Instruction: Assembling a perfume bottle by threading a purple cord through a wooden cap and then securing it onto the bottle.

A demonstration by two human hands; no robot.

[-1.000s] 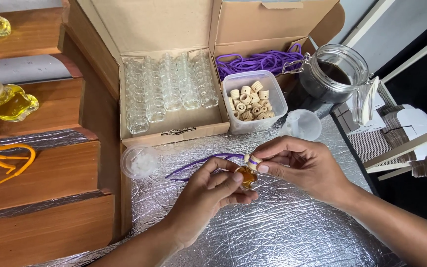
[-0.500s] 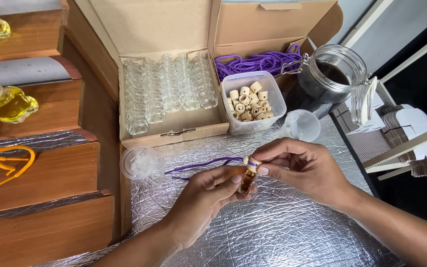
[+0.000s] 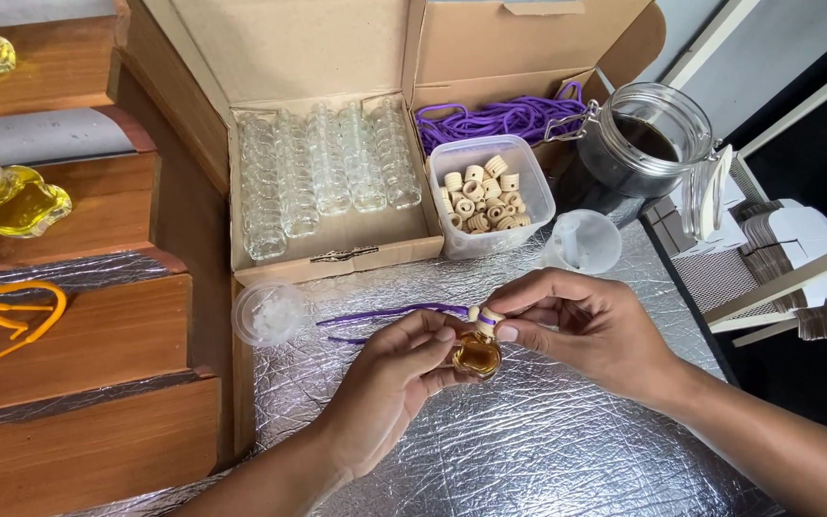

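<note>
While both hands meet over silver foil (image 3: 547,450), a small amber bottle (image 3: 478,355) sits between them.
Left hand (image 3: 396,378) grips its body; right hand (image 3: 586,324) pinches the wooden cap (image 3: 483,318), purple cord (image 3: 385,314) trailing.

1. The scene is bright and evenly lit, with soft daylight-like light and no harsh contrast.
2. The crinkled silver foil sheet (image 3: 528,450) scatters the light into many small pale glints, none of them blown out.
3. Soft, short shadows lie beneath the left hand (image 3: 396,383) and right hand (image 3: 593,325), and inside the open brown cardboard box (image 3: 327,57).
4. Highlights gleam on the round clear glass jar of dark liquid (image 3: 645,139) and on the yellow liquid-filled glass bottle (image 3: 19,203).
5. Focus is sharp through the centre; the far right edge falls into deep shade, where detail is lost.
6. Straight edges bow slightly toward the frame's corners.
</note>
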